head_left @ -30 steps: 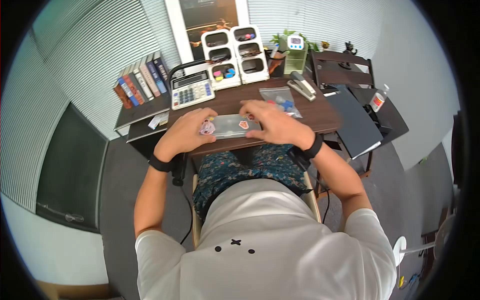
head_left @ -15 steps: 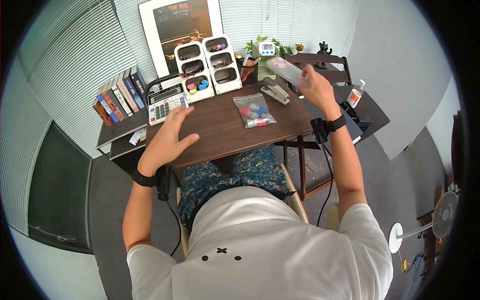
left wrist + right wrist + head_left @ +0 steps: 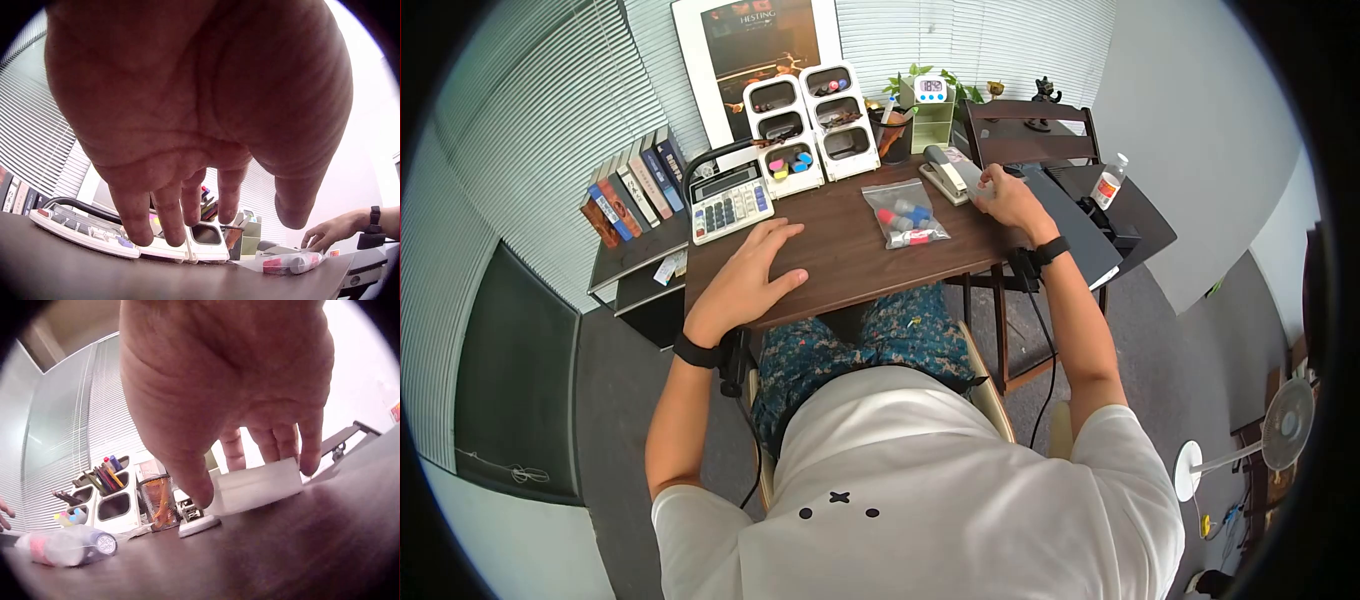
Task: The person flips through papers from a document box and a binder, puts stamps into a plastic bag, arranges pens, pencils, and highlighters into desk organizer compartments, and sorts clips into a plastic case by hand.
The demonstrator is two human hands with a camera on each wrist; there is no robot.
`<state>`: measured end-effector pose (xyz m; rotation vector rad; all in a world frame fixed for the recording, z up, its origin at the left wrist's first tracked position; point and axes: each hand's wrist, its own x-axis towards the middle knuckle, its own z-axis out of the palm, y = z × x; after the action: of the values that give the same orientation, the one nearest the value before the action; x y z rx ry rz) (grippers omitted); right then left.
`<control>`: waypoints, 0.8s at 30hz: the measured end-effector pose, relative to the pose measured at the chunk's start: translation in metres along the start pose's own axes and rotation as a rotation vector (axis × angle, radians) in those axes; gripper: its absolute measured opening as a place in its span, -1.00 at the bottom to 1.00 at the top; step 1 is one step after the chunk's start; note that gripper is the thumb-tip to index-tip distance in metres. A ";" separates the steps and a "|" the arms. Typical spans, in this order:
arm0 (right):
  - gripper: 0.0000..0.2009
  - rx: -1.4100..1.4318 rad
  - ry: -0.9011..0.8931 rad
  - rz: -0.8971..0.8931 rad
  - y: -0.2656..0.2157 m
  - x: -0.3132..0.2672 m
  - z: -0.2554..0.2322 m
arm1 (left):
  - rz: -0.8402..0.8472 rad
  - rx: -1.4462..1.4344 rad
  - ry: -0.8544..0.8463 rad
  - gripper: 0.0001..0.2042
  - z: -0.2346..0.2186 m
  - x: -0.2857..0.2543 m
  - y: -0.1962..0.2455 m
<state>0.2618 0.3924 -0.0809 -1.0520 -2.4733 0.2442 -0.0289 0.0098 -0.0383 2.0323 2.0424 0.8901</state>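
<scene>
Stretching beneath both of my hands is the dark brown wooden table (image 3: 830, 240). Beyond its edge, just right of my grip, lies a flat dark grey panel (image 3: 1085, 235). Farther off and to the left of my grip stands a white plastic organizer with two columns of compartments (image 3: 852, 169). Well left of the grip, near the fingertips of my other hand, sits a pale grey calculator with a dark display (image 3: 733, 208).

My left hand (image 3: 745, 275) hovers over the tabletop, fingers extended and thumb spread away from them. My right hand (image 3: 1012, 205) holds a frosted, translucent rectangular plastic box (image 3: 255, 489), thumb along one side and fingers along the other. That box is right under my palm at the right side of the table; whether its lower edge rests on the wood I can't tell.

Left of the grip, between my two hands, lies a clear plastic zip bag of red, blue and grey pieces (image 3: 907, 213). Just beside the grip, on its left, is a grey-and-white stapler (image 3: 945, 175). Farther away, beyond the stapler, is a small white digital timer with blue buttons (image 3: 931, 90).
</scene>
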 end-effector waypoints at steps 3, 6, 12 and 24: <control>-0.54 -0.149 0.176 -0.100 -0.020 -0.013 0.000 | 0.064 0.063 -0.022 -0.40 0.009 0.002 -0.014; -0.56 -0.183 0.322 -0.253 -0.048 -0.018 0.002 | 0.027 0.051 -0.111 -0.41 0.014 0.000 -0.015; -0.65 -0.046 0.175 -0.307 -0.122 -0.043 0.016 | 0.050 0.062 -0.216 -0.43 0.020 -0.003 -0.024; -0.56 0.460 -0.141 -0.333 -0.161 -0.056 0.023 | -0.017 0.021 -0.079 -0.42 0.029 0.023 -0.035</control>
<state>0.1823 0.2407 -0.0672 -0.4394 -2.4892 0.7559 -0.0472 0.0434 -0.0721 2.0232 2.0333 0.7750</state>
